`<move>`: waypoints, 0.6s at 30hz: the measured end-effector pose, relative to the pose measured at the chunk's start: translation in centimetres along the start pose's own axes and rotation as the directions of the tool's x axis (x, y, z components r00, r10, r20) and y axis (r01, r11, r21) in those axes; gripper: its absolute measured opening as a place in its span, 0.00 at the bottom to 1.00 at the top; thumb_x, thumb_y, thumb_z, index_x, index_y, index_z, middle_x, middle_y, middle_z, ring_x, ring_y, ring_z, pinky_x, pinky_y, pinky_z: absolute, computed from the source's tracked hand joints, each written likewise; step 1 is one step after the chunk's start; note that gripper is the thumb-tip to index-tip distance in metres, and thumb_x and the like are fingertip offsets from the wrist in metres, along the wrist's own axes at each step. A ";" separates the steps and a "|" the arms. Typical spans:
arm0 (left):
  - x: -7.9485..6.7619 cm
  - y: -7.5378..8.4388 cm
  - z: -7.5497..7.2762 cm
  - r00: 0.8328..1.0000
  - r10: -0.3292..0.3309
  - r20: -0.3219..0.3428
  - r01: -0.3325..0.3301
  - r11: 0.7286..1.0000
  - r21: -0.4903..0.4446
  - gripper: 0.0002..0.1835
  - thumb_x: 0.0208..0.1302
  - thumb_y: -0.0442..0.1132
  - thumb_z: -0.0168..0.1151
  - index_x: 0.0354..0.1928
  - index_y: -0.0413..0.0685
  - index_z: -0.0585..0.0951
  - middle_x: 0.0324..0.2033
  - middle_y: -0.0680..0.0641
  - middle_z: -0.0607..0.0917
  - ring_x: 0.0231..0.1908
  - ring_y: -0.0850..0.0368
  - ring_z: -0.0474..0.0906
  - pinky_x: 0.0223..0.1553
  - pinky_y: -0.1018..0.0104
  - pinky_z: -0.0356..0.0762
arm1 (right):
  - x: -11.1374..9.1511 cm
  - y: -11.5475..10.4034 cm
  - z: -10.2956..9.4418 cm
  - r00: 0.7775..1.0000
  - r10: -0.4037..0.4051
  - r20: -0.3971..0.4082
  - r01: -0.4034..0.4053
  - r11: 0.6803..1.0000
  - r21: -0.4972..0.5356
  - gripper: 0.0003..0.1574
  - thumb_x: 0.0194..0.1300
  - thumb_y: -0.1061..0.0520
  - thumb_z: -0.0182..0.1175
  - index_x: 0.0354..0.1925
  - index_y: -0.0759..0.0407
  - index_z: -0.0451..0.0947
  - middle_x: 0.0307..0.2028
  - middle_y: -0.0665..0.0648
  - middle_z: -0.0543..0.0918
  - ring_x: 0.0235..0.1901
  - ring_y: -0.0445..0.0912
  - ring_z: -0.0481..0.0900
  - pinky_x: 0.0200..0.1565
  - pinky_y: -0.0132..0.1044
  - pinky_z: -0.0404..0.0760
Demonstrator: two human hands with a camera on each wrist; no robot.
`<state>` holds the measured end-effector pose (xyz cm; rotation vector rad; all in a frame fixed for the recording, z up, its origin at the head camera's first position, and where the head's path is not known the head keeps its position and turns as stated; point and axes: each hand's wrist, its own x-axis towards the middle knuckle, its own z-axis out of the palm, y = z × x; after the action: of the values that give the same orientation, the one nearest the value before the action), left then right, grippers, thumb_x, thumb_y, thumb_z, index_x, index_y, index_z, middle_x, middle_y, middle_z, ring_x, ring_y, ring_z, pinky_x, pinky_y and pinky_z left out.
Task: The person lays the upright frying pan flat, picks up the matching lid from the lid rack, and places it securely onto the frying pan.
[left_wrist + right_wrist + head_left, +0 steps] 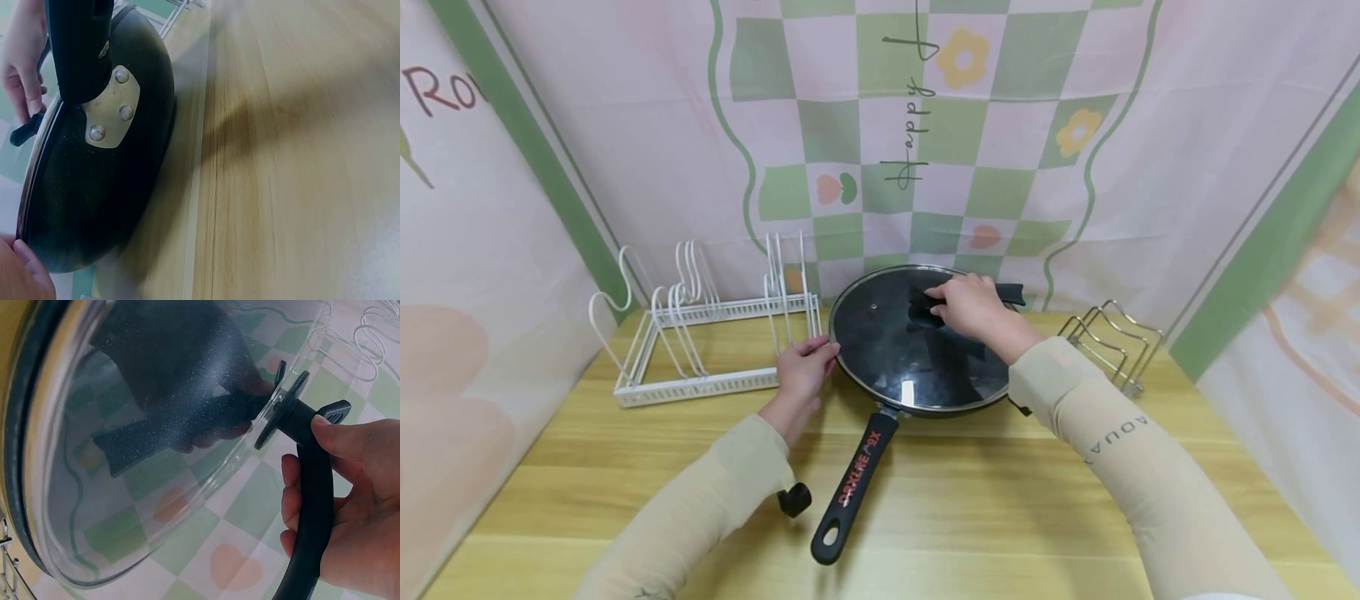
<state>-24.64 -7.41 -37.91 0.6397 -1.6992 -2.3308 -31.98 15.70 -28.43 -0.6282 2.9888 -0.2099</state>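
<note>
A black frying pan (895,410) sits on the wooden table, its long handle (854,492) pointing toward me. A round glass lid (880,358) with a metal rim lies over it. My right hand (973,308) grips the black lid handle (315,487), with the thumb near its knob and the fingers curled round the grip. At the left edge, my left hand (805,371) pinches the lid's rim between thumb and fingers. In the left wrist view its fingertip (31,262) touches the edge where lid and pan meet. The pan's riveted metal bracket (112,109) shows there.
A white wire rack (700,387) with upright loops stands on the left of the table (1000,517). Behind the right forearm is a smaller metal wire rack (1123,333). A patterned cloth (887,125) hangs behind, with more cloth at both sides.
</note>
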 end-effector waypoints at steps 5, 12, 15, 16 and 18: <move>0.0 -0.1 0.1 1.000 0.015 -0.002 -0.015 1.000 0.010 0.17 0.64 0.24 0.67 0.54 0.26 0.82 0.38 0.45 0.84 0.30 0.66 0.79 0.45 0.66 0.83 | 0.2 0.1 -0.2 0.999 -0.001 0.032 0.001 1.000 0.011 0.27 0.78 0.54 0.57 0.71 0.54 0.73 0.62 0.65 0.78 0.52 0.62 0.72 0.51 0.51 0.64; -0.1 -0.5 0.1 0.999 0.046 -0.002 -0.046 0.999 0.012 0.17 0.64 0.23 0.66 0.54 0.25 0.81 0.34 0.47 0.82 0.29 0.66 0.77 0.37 0.71 0.82 | 0.2 0.2 -0.2 0.999 -0.011 0.031 0.011 1.000 -0.002 0.27 0.78 0.53 0.57 0.71 0.53 0.73 0.57 0.65 0.81 0.50 0.62 0.74 0.48 0.50 0.64; -0.2 -0.5 0.2 0.999 0.047 -0.003 -0.047 0.999 0.007 0.16 0.64 0.23 0.66 0.54 0.25 0.81 0.33 0.49 0.81 0.29 0.66 0.77 0.35 0.74 0.81 | 0.1 0.2 -0.1 1.000 -0.014 0.018 0.015 1.000 -0.020 0.27 0.78 0.53 0.57 0.71 0.52 0.73 0.57 0.66 0.81 0.51 0.62 0.74 0.48 0.50 0.65; -0.2 -0.5 0.2 0.999 0.047 -0.003 -0.047 0.999 0.005 0.17 0.64 0.23 0.66 0.54 0.25 0.81 0.32 0.49 0.81 0.29 0.66 0.77 0.35 0.74 0.80 | 0.1 0.3 0.0 1.000 -0.015 0.015 0.015 1.000 -0.027 0.27 0.78 0.53 0.57 0.71 0.52 0.73 0.57 0.65 0.81 0.52 0.62 0.74 0.48 0.51 0.65; -0.3 -0.4 0.2 0.999 0.043 -0.004 -0.043 0.999 0.001 0.16 0.64 0.23 0.66 0.54 0.25 0.81 0.32 0.50 0.81 0.29 0.66 0.77 0.35 0.74 0.80 | 0.0 0.2 0.0 1.000 -0.016 0.009 0.016 0.999 -0.045 0.27 0.78 0.53 0.57 0.72 0.52 0.72 0.57 0.65 0.81 0.53 0.63 0.74 0.49 0.51 0.67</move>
<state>-24.46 -6.97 -38.17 0.6012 -1.6952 -2.2985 -32.10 15.90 -28.48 -0.6565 2.9891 -0.1409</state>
